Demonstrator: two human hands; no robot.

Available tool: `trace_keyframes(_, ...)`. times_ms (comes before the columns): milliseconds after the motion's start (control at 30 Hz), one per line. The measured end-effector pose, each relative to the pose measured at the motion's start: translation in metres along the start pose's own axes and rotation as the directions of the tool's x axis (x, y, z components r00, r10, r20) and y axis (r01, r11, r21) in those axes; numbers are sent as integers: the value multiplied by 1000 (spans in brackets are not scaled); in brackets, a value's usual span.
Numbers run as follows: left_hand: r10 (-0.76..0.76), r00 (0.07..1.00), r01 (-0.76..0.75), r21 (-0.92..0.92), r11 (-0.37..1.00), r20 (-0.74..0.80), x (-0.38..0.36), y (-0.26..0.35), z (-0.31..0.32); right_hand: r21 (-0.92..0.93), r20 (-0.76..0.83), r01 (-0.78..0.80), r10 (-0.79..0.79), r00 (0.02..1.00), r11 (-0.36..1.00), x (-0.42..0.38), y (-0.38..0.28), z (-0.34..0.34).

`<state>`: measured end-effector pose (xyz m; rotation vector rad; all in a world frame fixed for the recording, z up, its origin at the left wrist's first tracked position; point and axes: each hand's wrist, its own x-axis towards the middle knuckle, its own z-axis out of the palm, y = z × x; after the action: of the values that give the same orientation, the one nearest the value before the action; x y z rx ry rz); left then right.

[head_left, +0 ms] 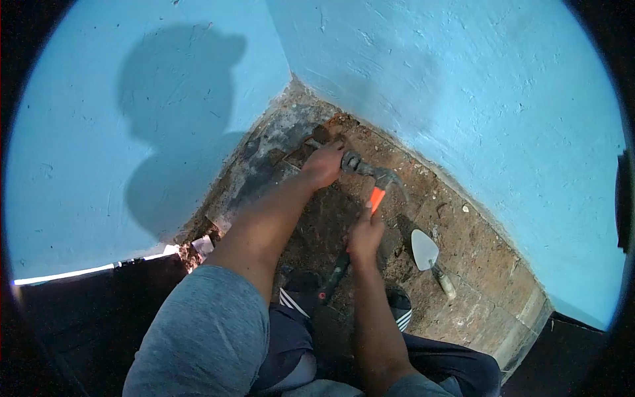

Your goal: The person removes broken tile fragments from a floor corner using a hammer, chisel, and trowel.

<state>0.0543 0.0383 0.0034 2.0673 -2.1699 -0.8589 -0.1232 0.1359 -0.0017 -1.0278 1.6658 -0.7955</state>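
My right hand (366,236) is wrapped round the handle of a claw hammer (378,196), orange near the head and black lower down. The hammer's head lies just right of my left hand (323,164), near its knuckles. My left hand is closed on a tool that looks like a chisel (312,143), mostly hidden by the fingers, low over the broken floor in the corner. To the right of my right hand, a pointed trowel (424,250) with a worn handle lies on the dirt.
Two blue walls (198,132) meet at a corner ahead. Grey mortar (254,165) covers the floor's left edge, with brown soil and rubble (423,178) to the right. Floor tiles (479,311) show at lower right. My knees and striped shoes are below.
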Motion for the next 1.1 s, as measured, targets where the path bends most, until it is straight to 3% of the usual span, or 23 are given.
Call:
trace_keyframes(33, -46, 999, 46, 54, 997, 4, -6, 7, -6, -22, -9, 17, -17, 1000, 1000, 5, -8, -7)
trace_keyframes(133, 66, 998, -64, 206, 977, -2, 0, -12, 26, 133, -72, -26, 36, 997, 991, 23, -20, -25)
trace_keyframes(233, 24, 981, -61, 186, 981, 195, -17, -9, 12, 273, -112, -1, 33, 993, 962, 29, -36, -42)
trace_keyframes(333, 34, 974, -73, 166, 983, 225, -16, -19, 15, 245, -180, 24, 21, 983, 969, 27, -39, -46)
trace_keyframes(433, 57, 979, -82, 119, 990, 198, -8, -19, 14, 273, -156, -49, 94, 983, 961, 20, -38, -41)
trace_keyframes(633, 148, 989, -147, 58, 987, -7, 3, -19, 25, 296, -94, 0, 29, 995, 955, 29, -8, -33)
trace_keyframes(733, 48, 994, -59, 100, 993, 102, -6, -9, 8, 303, -86, -41, 70, 994, 952, 18, -36, -34)
trace_keyframes(833, 37, 997, -44, 94, 995, 71, -9, -20, 15, 289, -95, -38, 68, 993, 957, 21, -36, -37)
trace_keyframes(1067, 103, 970, -140, 162, 977, 218, -10, -29, 26, 325, -139, -24, 73, 988, 945, 12, -53, -42)
trace_keyframes(1100, 97, 972, -136, 172, 976, 216, -7, -29, 28, 342, -192, 40, 28, 981, 939, 14, -47, -41)
